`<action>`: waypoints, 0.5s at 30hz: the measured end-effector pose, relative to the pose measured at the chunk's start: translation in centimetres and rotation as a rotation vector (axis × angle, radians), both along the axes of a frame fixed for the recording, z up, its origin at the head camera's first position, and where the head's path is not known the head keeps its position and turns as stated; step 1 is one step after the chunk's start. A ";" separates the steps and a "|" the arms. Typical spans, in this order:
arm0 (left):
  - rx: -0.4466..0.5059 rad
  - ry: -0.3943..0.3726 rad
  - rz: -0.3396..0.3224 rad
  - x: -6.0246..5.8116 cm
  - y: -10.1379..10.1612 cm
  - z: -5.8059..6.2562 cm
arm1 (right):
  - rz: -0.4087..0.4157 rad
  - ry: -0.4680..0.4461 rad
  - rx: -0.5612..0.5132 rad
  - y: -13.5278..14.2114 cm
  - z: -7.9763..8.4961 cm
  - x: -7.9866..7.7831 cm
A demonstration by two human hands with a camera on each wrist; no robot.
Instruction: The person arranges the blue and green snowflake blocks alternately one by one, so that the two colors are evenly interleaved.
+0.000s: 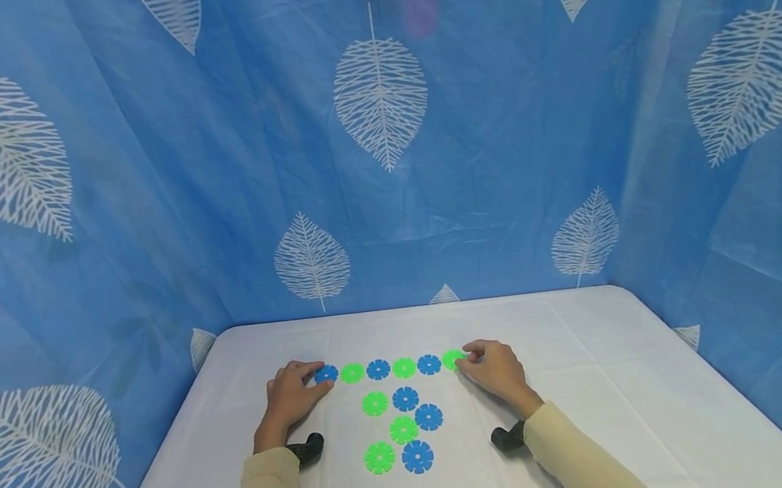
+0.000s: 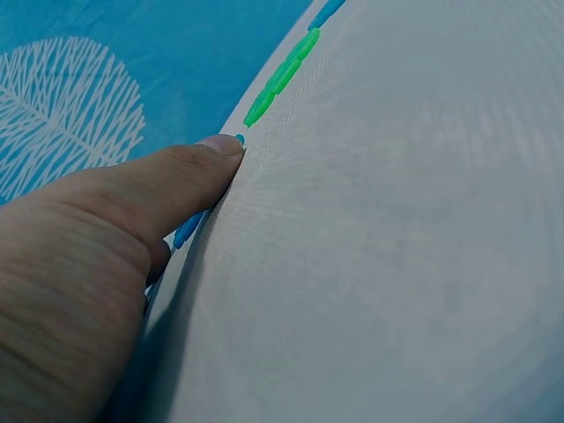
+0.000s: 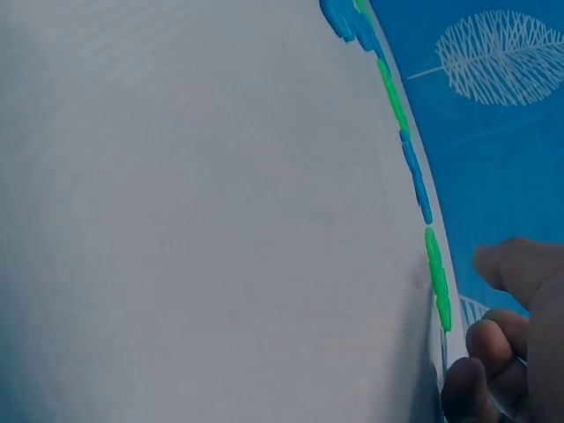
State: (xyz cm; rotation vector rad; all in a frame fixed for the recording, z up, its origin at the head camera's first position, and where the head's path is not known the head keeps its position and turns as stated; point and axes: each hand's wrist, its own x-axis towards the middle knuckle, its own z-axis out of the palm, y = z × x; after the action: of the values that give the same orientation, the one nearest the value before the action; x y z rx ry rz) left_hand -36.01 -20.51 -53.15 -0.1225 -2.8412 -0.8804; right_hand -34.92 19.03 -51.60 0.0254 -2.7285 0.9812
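Now the left hand (image 1: 291,396) pinches the blue, round, notched plastic disc (image 1: 326,374) at the left end of an alternating blue-and-green row (image 1: 379,369), while the right hand (image 1: 499,368), fingers loosely bent, hovers just beside that row's bright green right-end disc (image 1: 451,359), with six loose blue and green discs (image 1: 405,437) nearer than the row.
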 end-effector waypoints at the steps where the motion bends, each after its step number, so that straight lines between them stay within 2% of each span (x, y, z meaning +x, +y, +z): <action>1: -0.001 -0.001 0.000 0.0 0.0 0.0 | 0.002 0.018 -0.005 0.0 0.0 0.0; 6: -0.014 0.005 0.007 -0.1 -0.1 -0.1 | 0.008 0.065 -0.045 0.0 0.2 0.2; 15: -0.015 -0.006 0.003 -0.2 -0.1 -0.2 | 0.003 0.180 -0.163 -0.2 1.7 0.7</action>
State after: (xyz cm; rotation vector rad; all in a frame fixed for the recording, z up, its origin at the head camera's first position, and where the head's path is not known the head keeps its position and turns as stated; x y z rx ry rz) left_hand -36.20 -20.59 -53.36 -0.1178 -2.8528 -0.8604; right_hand -34.23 18.79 -49.93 0.0855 -2.4797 1.1405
